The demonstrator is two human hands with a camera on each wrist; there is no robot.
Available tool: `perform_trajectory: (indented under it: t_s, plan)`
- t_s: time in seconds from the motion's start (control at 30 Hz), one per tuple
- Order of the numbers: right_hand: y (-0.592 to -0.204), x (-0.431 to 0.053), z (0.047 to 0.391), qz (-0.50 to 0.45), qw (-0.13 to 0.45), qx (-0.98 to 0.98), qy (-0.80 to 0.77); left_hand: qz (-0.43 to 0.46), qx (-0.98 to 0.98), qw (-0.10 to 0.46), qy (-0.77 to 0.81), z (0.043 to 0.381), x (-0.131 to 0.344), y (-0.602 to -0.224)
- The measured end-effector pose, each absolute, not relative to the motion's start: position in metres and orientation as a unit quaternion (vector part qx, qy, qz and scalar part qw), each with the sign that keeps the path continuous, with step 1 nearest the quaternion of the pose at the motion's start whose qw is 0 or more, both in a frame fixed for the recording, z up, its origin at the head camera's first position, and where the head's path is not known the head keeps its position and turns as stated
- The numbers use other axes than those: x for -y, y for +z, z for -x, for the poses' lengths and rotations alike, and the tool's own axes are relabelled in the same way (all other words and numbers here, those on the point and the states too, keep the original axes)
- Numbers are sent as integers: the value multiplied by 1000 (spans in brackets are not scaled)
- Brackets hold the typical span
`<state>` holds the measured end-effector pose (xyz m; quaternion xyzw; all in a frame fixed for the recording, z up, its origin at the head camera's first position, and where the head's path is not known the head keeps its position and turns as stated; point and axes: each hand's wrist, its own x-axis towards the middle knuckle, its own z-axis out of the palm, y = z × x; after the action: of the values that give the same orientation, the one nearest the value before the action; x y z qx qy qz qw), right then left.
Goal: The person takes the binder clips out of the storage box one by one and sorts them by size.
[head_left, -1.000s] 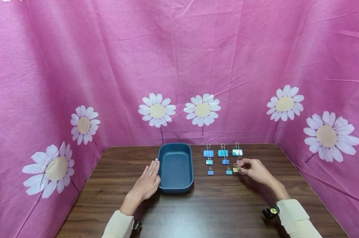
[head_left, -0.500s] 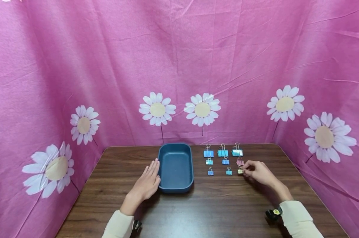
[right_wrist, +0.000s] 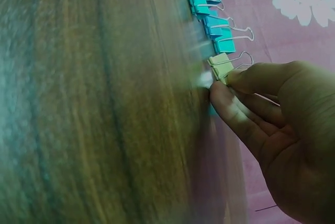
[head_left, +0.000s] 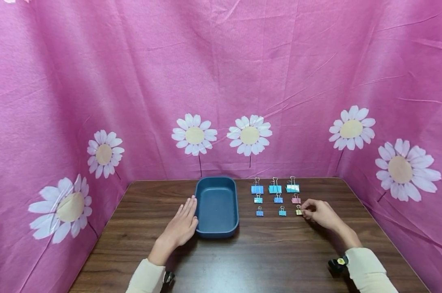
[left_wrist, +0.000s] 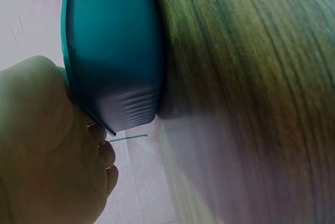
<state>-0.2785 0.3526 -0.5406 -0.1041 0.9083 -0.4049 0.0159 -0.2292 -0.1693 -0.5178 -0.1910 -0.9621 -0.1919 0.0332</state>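
Note:
My left hand (head_left: 179, 221) lies with straight fingers along the left side of a dark blue rectangular tray (head_left: 235, 211). In the left wrist view, the hand (left_wrist: 47, 145) touches the rim of the tray (left_wrist: 115, 46). On the right, my right hand (head_left: 321, 213) pinches a small yellow binder clip (head_left: 298, 212) between thumb and fingers at the right end of the nearest row. The right wrist view shows the yellow binder clip (right_wrist: 222, 66) upright on the table, wire handles raised, with fingertips (right_wrist: 222, 96) on its side.
Blue and teal binder clips stand in rows: large ones (head_left: 275, 189) at the back, medium ones (head_left: 278, 200) in the middle, small ones (head_left: 282, 213) in front. A pink clip (head_left: 296, 200) stands behind the yellow one. Pink flowered cloth (head_left: 221, 81) surrounds the wooden table (head_left: 242, 260).
My right hand has moved right with the yellow binder clip, away from the small teal clip. The pink clip behind has come into full sight. My left hand has stayed at the tray.

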Motion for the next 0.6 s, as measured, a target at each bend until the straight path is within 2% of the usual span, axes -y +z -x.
perform_trajectory:
  t_s: [0.6]
  plan:
    - [-551,-356,283,95,-2,-916,-390,183,965,26,-186,231,168,-519]
